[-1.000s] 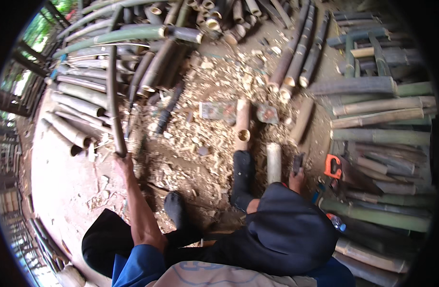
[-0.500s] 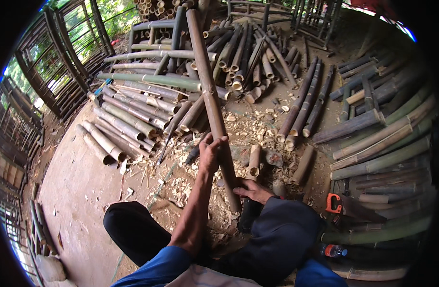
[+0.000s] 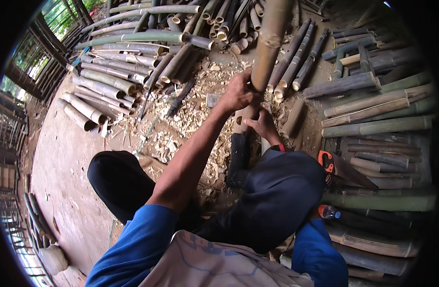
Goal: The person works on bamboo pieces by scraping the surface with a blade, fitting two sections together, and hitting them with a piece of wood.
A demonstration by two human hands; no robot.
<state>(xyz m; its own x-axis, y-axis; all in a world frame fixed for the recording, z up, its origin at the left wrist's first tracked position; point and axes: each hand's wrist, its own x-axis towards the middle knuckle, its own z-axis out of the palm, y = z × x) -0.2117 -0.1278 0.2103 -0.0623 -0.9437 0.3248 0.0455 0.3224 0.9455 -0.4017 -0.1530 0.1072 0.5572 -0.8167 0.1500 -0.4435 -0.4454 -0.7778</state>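
A thick brown bamboo pole (image 3: pixel 268 50) rises steeply in front of me, its top running past the upper edge of the view. My left hand (image 3: pixel 239 92) is wrapped round it above its lower end. Lower down, my right hand (image 3: pixel 265 125) is closed at the bottom part of the pole, thumb toward the left; the pole's end there is partly hidden. Close beside that hand is a short bamboo piece (image 3: pixel 239 125) with a dark round opening. Below it, between my knees, my dark-covered foot (image 3: pixel 238 158) rests among pale wood chips (image 3: pixel 181 131).
Cut bamboo lengths (image 3: pixel 104 81) lie in rows at the left, with a larger pile behind. More bamboo (image 3: pixel 377 125) is stacked along the right. An orange-handled saw (image 3: pixel 346 170) and a bottle with a blue cap (image 3: pixel 329 212) lie by my right knee.
My view has tipped downward. The pole has come up and toward me, its top swinging right, with both hands on it. My left hand sits further right and higher in view.
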